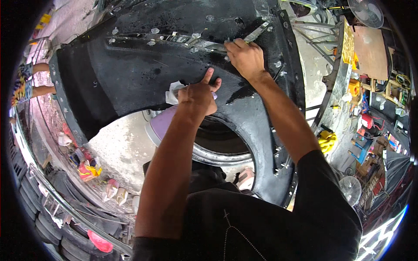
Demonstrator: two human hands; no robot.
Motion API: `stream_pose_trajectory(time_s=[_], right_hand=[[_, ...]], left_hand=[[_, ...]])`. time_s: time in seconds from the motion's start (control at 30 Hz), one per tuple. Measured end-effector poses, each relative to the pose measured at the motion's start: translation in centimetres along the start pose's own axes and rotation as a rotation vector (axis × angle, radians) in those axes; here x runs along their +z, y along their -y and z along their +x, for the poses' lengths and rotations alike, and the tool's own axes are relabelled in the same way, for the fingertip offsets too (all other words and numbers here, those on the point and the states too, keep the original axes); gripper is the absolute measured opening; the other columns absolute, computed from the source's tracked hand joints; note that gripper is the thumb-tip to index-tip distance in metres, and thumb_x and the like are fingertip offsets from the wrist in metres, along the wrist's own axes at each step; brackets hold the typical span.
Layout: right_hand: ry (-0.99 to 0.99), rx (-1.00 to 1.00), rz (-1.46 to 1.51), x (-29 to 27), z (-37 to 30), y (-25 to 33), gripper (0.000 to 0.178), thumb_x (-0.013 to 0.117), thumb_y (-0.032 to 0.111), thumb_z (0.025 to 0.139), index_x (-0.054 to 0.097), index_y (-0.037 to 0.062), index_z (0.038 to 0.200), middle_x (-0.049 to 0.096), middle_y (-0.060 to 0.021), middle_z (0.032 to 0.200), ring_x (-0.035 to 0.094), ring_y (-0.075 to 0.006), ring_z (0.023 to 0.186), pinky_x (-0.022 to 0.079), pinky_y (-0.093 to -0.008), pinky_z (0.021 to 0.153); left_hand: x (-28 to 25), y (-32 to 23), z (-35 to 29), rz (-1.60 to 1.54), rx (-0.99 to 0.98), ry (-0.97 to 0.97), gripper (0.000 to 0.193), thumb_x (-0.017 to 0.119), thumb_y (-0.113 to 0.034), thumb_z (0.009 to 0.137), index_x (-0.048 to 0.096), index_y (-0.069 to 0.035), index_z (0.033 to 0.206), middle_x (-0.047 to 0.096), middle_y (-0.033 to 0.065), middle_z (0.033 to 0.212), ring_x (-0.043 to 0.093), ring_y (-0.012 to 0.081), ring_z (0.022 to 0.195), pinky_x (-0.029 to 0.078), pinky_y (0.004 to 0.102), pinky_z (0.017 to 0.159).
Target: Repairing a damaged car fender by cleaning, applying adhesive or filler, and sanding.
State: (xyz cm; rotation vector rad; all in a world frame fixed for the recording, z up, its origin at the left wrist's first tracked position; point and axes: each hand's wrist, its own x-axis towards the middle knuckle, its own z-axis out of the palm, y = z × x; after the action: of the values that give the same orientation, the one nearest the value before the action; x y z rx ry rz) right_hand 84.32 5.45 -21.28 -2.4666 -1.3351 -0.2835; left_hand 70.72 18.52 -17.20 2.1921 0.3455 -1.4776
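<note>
A large black curved panel (143,74), shaped like a car fender with a wheel arch, spreads out before me. A long slot (187,40) with shiny strips runs across its upper part. My right hand (246,58) is closed at the slot's right end, fingertips pressed together; what they pinch is hidden. Closer to me, my left hand (199,96) has its index finger and thumb stretched out, its other fingers curled round a lilac plastic container (162,124), mostly covered by my forearm. White crumpled material (174,92) shows beside that hand.
Below the arch lies a tire (222,139). Metal stand bars (324,93) rise at the right, near a yellow bundle (326,141). Another person's arms (41,90) reach the panel's left edge. Stacked tires (45,228) and a fan (365,12) stand farther off.
</note>
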Motion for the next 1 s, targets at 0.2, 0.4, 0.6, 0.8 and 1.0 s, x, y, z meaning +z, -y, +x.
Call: stream_pose_trajectory(time_s=[0.2, 0.4, 0.6, 0.8, 1.0], right_hand=[[0.033, -0.253, -0.264, 0.9, 0.3, 0.2, 0.007, 0.059, 0.017, 0.076, 0.057, 0.0111, 0.079, 0.058, -0.0022, 0.078, 0.063, -0.0187, 0.069, 0.050, -0.0304, 0.069], [0.080, -0.051, -0.131, 1.1, 0.0, 0.5, 0.010, 0.060, 0.014, 0.082, 0.057, 0.0065, 0.087, 0.063, -0.0099, 0.082, 0.066, -0.0268, 0.069, 0.053, -0.0386, 0.066], [-0.634, 0.843, 0.563, -2.8, 0.6, 1.5, 0.018, 0.063, 0.016, 0.089, 0.059, -0.0015, 0.087, 0.065, -0.0212, 0.081, 0.065, -0.0378, 0.071, 0.050, -0.0432, 0.062], [-0.055, 0.622, -0.012, -2.8, -1.5, 2.6, 0.037, 0.073, 0.036, 0.082, 0.064, 0.0004, 0.080, 0.066, -0.0179, 0.073, 0.065, -0.0383, 0.065, 0.051, -0.0439, 0.060], [0.142, 0.718, 0.001, -1.5, -0.7, 2.8, 0.027, 0.072, 0.031, 0.081, 0.068, 0.0045, 0.083, 0.069, -0.0180, 0.079, 0.067, -0.0397, 0.075, 0.054, -0.0456, 0.068]], left_hand=[[-0.3, -0.7, -1.5, -0.008, -0.006, -0.105, 0.077, 0.049, -0.014, 0.081, 0.029, -0.056, 0.143, -0.009, -0.0160, 0.160, 0.052, 0.0252, 0.129, 0.039, 0.0490, 0.106], [-0.6, -0.6, -1.4, -0.001, -0.019, -0.044, 0.082, 0.049, -0.013, 0.081, 0.023, -0.056, 0.145, -0.011, -0.0164, 0.160, 0.051, 0.0240, 0.130, 0.038, 0.0510, 0.106], [-1.0, -0.3, -1.6, -0.033, 0.002, -0.037, 0.090, 0.049, -0.009, 0.074, 0.022, -0.054, 0.147, -0.006, -0.0139, 0.161, 0.044, 0.0284, 0.136, 0.038, 0.0454, 0.109], [-0.3, -0.2, -1.8, -0.018, 0.030, -0.109, 0.088, 0.051, -0.011, 0.073, 0.026, -0.053, 0.146, -0.005, -0.0141, 0.161, 0.044, 0.0288, 0.136, 0.038, 0.0464, 0.109], [-0.1, -0.5, -1.6, 0.021, 0.013, -0.137, 0.082, 0.050, -0.013, 0.078, 0.027, -0.055, 0.144, -0.006, -0.0162, 0.161, 0.050, 0.0237, 0.131, 0.043, 0.0463, 0.102]])
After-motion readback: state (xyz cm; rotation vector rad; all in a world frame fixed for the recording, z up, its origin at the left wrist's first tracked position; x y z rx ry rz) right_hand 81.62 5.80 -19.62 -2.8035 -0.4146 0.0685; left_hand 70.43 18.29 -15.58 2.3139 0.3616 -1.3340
